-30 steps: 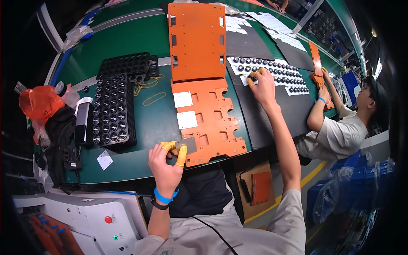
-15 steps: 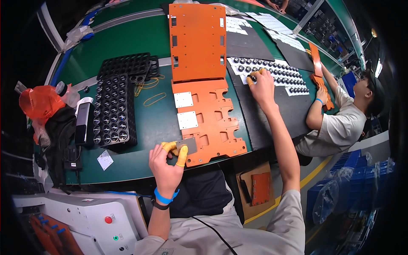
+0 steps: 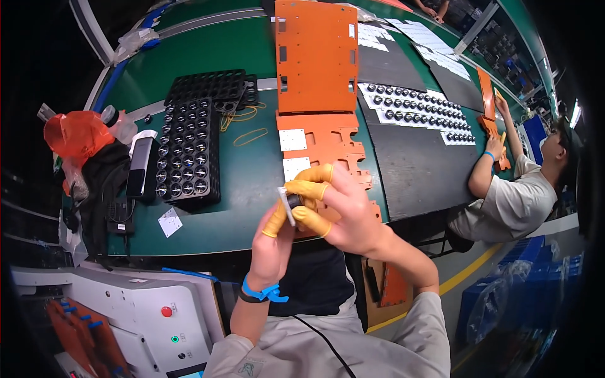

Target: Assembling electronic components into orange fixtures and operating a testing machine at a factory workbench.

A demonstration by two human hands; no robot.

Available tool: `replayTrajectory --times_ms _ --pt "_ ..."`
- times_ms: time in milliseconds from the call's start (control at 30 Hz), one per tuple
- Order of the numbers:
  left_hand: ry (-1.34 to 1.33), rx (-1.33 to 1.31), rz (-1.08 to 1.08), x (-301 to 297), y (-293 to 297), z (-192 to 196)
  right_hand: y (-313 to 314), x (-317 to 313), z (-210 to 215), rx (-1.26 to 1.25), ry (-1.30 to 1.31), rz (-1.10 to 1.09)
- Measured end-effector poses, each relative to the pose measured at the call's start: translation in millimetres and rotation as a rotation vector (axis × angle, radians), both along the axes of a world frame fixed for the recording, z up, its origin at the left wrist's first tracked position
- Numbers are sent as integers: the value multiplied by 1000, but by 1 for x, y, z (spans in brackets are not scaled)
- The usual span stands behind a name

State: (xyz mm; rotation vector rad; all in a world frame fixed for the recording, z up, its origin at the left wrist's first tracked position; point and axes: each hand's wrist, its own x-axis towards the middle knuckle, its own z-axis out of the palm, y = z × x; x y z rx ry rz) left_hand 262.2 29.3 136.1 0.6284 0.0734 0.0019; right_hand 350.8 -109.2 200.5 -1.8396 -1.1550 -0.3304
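Observation:
In front of my body, both hands meet, with yellow finger cots on several fingertips. My left hand [image 3: 272, 244] pinches a thin square plate [image 3: 289, 214], turned edge-on. My right hand [image 3: 346, 211] is closed on a black round part [image 3: 293, 201], pressing it against the plate's face. Fingers hide much of both pieces. Just beyond lies an orange hinged fixture [image 3: 317, 60], its lower panel [image 3: 321, 142] flat and cut with notches. Two white square boards, a farther one [image 3: 292, 140] and a nearer one [image 3: 295, 168], rest along that panel's left side.
Left stands a black tray [image 3: 211, 170] of round parts, near rubber bands [image 3: 251, 137], a phone [image 3: 142, 164] and a loose white board [image 3: 169, 223]. On the right, a dark mat [image 3: 419, 170] adjoins rows of black round parts on white boards [image 3: 428, 110]. A co-worker [image 3: 523, 183] sits beyond.
My right hand has come back from the rows of black round parts, bringing one to my left hand. The plate, flat before, is now tilted edge-on. The view has shifted slightly.

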Motion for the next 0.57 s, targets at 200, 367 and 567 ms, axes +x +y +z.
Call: replayTrajectory --times_ms 200,367,567 --pt "-54 352 146 10 -9 9 -8 -4 2 -96 -51 -131" --pt "-61 1274 609 21 6 -4 -37 53 -9 -48 -166 -421" --pt "107 1412 580 9 10 -20 -114 161 -54 -278 16 -850"
